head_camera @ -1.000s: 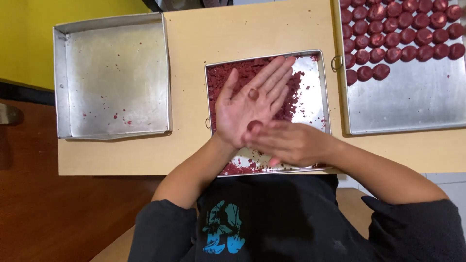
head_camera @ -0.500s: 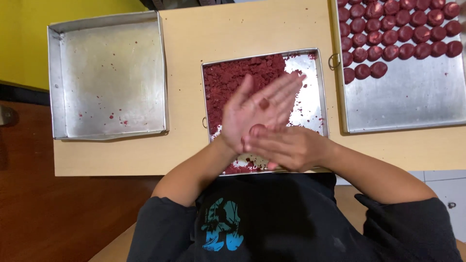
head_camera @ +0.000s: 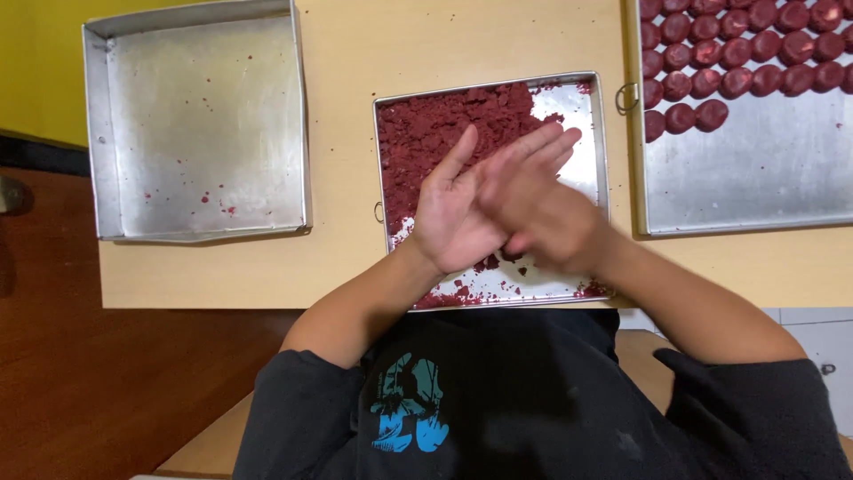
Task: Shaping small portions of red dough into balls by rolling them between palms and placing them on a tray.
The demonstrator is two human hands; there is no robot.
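Right hand lies flat on the open left hand, palms together, above the crumb tray.

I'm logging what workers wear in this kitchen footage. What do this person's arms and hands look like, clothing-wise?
Both hands, left hand and right hand, are bare: no gloves, rings or watch visible. The forearms are bare too. Dark charcoal sleeves are pushed up to about the elbows, part of a dark top with a blue printed graphic on the chest.

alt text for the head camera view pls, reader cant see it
The right hand lies flat across the upturned left hand over a square metal tray of dark red crumbs. Another metal tray at right holds rows of red balls.
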